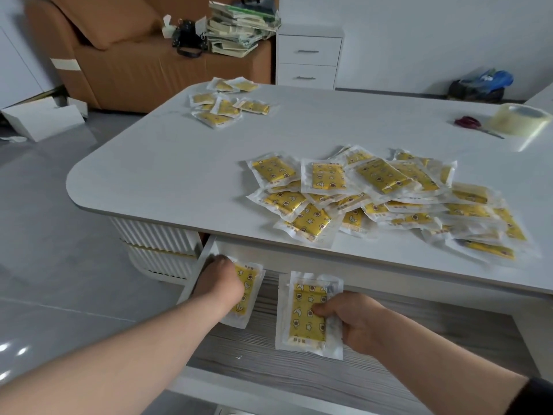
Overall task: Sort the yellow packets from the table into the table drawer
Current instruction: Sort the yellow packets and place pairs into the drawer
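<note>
White surface [179, 163] heaped with yellow packets [374, 190], brown sofa [119, 70] behind; over the open drawer [269, 369], left hand [223, 283] and right hand [356, 320] each grip one, print unreadable.

No writing can be read. The yellow packet [308, 313] gripped by the right hand [356, 322] bears a short dark printed line under its star pattern, too blurred to make out. The second packet [250, 280] in the left hand [221, 280] and the heap [380, 175] on the table [179, 163] show similar marks, equally illegible.
</note>
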{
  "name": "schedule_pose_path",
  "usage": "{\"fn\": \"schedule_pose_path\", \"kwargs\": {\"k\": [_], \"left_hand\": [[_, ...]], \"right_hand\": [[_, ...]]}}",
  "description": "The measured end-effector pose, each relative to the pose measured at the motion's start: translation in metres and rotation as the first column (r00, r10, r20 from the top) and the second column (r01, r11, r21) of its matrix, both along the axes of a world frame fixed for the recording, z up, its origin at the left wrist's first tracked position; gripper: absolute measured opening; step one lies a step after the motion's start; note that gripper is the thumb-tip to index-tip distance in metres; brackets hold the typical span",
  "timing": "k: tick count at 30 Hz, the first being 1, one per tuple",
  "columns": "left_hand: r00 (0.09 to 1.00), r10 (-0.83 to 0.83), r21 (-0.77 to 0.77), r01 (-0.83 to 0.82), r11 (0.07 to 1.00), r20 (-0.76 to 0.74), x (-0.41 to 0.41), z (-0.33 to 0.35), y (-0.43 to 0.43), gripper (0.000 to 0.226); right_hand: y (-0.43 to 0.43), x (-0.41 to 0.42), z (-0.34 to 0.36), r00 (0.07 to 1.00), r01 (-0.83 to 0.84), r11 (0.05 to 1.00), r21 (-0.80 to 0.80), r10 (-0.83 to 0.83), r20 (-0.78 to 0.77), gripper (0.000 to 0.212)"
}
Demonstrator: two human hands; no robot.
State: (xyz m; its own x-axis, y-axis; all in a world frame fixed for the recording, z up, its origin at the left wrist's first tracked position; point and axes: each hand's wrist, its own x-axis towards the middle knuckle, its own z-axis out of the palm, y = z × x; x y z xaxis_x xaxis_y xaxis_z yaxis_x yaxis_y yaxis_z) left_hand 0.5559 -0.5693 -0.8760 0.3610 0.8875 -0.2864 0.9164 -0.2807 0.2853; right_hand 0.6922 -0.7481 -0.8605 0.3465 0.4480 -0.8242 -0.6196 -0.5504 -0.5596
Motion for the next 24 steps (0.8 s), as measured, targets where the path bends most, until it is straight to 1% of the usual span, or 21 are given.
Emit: {"fn": "schedule_pose_path", "kwargs": {"k": [2,3,5,6,8,10,11,12,15,17,19,20,22,23,24], "left_hand": [[0.99,-0.116,0.132,0.125,0.983,-0.076,-0.003,0.005,-0.003,0.056],[0.973,-0.178,0.202,0.205,0.958,-0.144,-0.004,0.009,-0.004,0.056],[0.923,-0.286,0.302,0.357,0.884,-0.256,-0.006,0.021,-0.003,0.042],[0.899,-0.341,0.326,0.421,0.846,-0.276,-0.008,0.025,0.0,0.036],[0.829,-0.494,0.291,0.556,0.779,-0.262,-0.015,0.027,0.008,0.029],[0.717,-0.644,0.193,0.694,0.693,-0.266,-0.025,0.023,0.019,0.024],[0.668,-0.689,0.15,0.739,0.656,-0.281,-0.029,0.022,0.024,0.025],[0.636,-0.713,0.121,0.765,0.633,-0.295,-0.032,0.021,0.026,0.029],[0.575,-0.752,0.097,0.81,0.578,-0.323,-0.033,0.021,0.024,0.048],[0.541,-0.763,0.075,0.83,0.553,-0.353,-0.032,0.021,0.02,0.06],[0.529,-0.765,0.075,0.837,0.542,-0.367,-0.032,0.021,0.019,0.066],[0.527,-0.763,0.076,0.837,0.541,-0.375,-0.033,0.021,0.019,0.068],[0.516,-0.757,0.081,0.843,0.532,-0.401,-0.034,0.02,0.019,0.073],[0.511,-0.753,0.084,0.846,0.527,-0.414,-0.033,0.02,0.019,0.078],[0.507,-0.75,0.085,0.847,0.525,-0.425,-0.032,0.02,0.017,0.085]], "right_hand": [[0.004,-0.001,-0.003,1.0,-0.014,1.0,-0.016,0.014,0.018,0.021],[0.006,-0.002,-0.004,0.999,-0.024,0.999,-0.029,0.025,0.03,0.02],[0.011,-0.005,-0.008,0.997,-0.046,0.998,-0.053,0.049,0.054,0.017],[0.013,-0.005,-0.01,0.996,-0.058,0.996,-0.064,0.062,0.067,0.016],[0.02,-0.007,-0.013,0.992,-0.071,0.994,-0.08,0.079,0.095,0.018],[0.027,-0.008,-0.016,0.986,-0.085,0.993,-0.086,0.096,0.134,0.022],[0.03,-0.009,-0.016,0.984,-0.082,0.993,-0.087,0.095,0.153,0.023],[0.034,-0.01,-0.017,0.981,-0.076,0.993,-0.088,0.091,0.171,0.025],[0.042,-0.016,-0.022,0.965,-0.1,0.989,-0.109,0.123,0.23,0.036],[0.045,-0.02,-0.024,0.937,-0.116,0.983,-0.144,0.156,0.313,0.036],[0.047,-0.021,-0.022,0.858,-0.178,0.959,-0.22,0.261,0.443,0.032],[0.048,-0.021,-0.019,0.789,-0.234,0.93,-0.283,0.351,0.504,0.029],[0.045,-0.02,-0.01,0.619,-0.331,0.842,-0.426,0.534,0.575,0.029],[0.042,-0.021,-0.005,0.519,-0.369,0.786,-0.496,0.617,0.592,0.036],[0.037,-0.021,-0.004,0.391,-0.4,0.722,-0.564,0.691,0.607,0.047]]}}
